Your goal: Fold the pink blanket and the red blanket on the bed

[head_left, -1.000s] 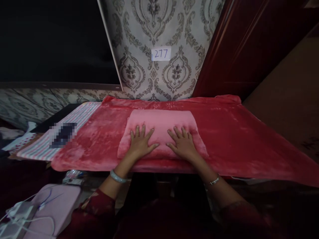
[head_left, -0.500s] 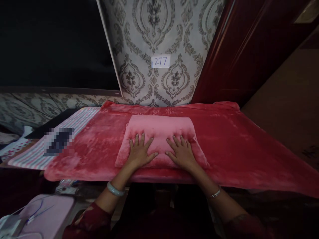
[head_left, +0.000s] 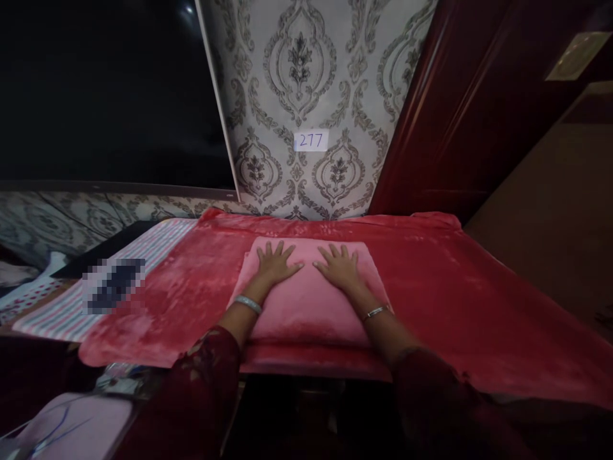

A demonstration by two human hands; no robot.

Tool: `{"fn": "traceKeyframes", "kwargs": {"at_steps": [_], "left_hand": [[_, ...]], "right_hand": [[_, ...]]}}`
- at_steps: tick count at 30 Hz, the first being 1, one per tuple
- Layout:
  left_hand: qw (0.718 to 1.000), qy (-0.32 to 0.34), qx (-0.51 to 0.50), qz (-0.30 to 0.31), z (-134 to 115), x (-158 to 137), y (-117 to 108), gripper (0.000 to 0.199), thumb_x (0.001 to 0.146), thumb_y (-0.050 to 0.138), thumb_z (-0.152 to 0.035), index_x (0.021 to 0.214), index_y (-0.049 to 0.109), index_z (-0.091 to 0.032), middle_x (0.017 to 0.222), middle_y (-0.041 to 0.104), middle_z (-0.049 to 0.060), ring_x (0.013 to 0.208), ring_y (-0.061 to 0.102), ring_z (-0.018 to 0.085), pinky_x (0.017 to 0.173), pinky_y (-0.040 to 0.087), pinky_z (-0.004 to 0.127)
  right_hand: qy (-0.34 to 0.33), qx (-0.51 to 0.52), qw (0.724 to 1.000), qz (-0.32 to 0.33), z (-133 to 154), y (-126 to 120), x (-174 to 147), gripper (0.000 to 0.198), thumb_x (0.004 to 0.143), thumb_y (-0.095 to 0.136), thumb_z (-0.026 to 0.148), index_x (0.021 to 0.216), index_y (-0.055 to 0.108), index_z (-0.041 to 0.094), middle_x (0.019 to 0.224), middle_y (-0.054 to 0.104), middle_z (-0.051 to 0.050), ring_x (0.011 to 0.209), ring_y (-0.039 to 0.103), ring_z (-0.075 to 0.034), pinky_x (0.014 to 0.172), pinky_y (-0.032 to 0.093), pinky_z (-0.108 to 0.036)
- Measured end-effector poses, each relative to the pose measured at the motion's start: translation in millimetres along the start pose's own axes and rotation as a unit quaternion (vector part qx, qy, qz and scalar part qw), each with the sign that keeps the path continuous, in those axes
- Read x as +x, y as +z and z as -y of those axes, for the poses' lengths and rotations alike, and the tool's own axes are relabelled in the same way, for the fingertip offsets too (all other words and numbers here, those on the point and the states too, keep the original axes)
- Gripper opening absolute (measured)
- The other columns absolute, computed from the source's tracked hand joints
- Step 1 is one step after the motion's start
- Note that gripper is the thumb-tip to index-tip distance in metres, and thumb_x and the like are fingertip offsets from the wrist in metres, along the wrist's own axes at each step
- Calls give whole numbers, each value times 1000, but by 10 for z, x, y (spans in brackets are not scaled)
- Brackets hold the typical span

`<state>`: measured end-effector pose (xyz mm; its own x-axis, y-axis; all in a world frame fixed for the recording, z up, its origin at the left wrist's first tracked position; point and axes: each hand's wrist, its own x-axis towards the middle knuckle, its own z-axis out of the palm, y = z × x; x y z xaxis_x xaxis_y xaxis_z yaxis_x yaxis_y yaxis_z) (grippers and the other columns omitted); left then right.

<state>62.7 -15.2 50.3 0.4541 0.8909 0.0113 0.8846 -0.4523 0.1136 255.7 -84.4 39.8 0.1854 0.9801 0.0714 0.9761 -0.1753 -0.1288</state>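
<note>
A folded pink plush blanket (head_left: 311, 306) lies flat in front of me, on top of a spread red plush cover (head_left: 440, 300). My left hand (head_left: 275, 263) rests on the blanket's far left part, palm down with fingers spread. Level with it, my right hand (head_left: 340, 265) lies on the far right part, also flat with its fingers apart. The thumbs point toward each other across a strip of bare pink fabric. Neither hand grips anything.
At left, a striped cloth (head_left: 158, 239) carries a dark, pixelated object (head_left: 115, 285). A large black screen (head_left: 110, 96) stands behind it. A paper marked 277 (head_left: 311, 140) is on the patterned wall, beside a dark red door (head_left: 440, 115). A pink stool-like surface (head_left: 81, 421) is at lower left.
Both hands have slid away from me, from the near half of the pink blanket to its far edge. The blanket's near part now looks smoother. The view has tilted up slightly.
</note>
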Motion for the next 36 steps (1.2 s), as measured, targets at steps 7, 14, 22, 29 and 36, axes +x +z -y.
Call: {"fn": "traceKeyframes", "kwargs": {"at_steps": [7,14,22,29,36], "left_hand": [[1000,2,9,0,112,62,274,85,89,38,-79,161,32,-34,171,23,9,154,13,51,118,10,75],[1000,2,4,-8,120,94,285,85,89,40,-78,161,33,-33,171,22,10,154,12,52,117,9,76],[997,48,-26,-49,-187,-435,-152,66,100,43,-52,156,41,-18,163,39,18,151,32,38,123,20,63],[964,239,-6,-115,-463,-1446,467,60,96,56,-43,153,47,-24,159,46,16,148,39,36,122,27,62],[961,224,24,-161,-454,-1496,909,69,93,58,-39,158,37,-31,166,34,12,154,28,38,122,24,67]], "right_hand": [[-11,-16,1000,-22,-75,305,27,68,100,35,67,160,39,33,166,33,-9,151,23,-46,115,19,-73],[-6,-21,999,-25,-37,299,8,68,101,35,66,160,38,32,167,32,-9,152,22,-45,115,19,-72],[-17,38,999,30,-73,-26,34,60,105,27,56,159,39,33,169,28,-6,154,20,-40,117,20,-71],[-231,27,970,73,139,-29,119,55,107,32,48,160,36,33,170,23,-4,157,17,-31,122,19,-59],[-239,4,968,80,100,184,568,61,105,34,57,162,28,37,171,19,-3,155,20,-35,121,19,-61]]}}
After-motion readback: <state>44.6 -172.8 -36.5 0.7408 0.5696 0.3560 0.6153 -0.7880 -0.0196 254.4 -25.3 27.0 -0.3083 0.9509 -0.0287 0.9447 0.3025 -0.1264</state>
